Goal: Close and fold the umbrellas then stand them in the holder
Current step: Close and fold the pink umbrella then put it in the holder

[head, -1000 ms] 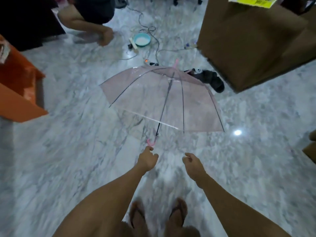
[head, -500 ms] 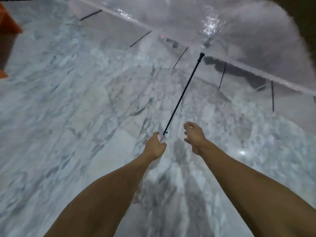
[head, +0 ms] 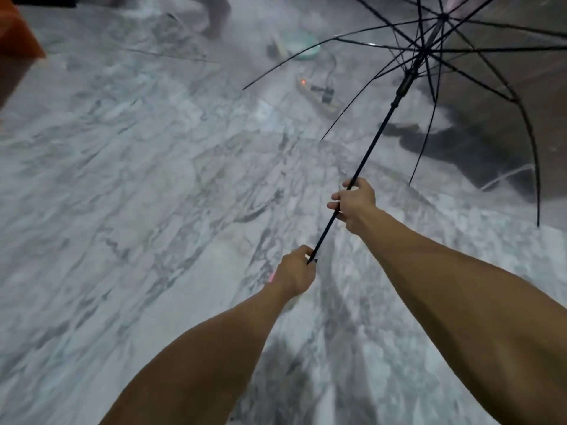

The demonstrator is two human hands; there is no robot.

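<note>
The open umbrella (head: 429,72) fills the upper right of the frame, its black ribs spread wide and its clear canopy hard to make out against the marble floor (head: 138,179). Its thin black shaft (head: 368,148) runs down toward the lower centre. The left hand (head: 294,273) is closed around the handle end, where a bit of pink shows at the heel of the palm. The right hand (head: 352,204) is wrapped around the shaft a little higher, fingers curled on it.

The step in hand looks like closing the canopy. To do it well, the left hand should hold the handle steady while the right slides up the shaft to the runner (head: 405,82), the dark sleeve where the struts meet, and draws it back down. The catch is probably just below the runner, though blur hides it. Keeping the shaft pointed away from the power strip (head: 319,95) and bowl (head: 302,46) at the upper centre spares the ribs a snag.
</note>
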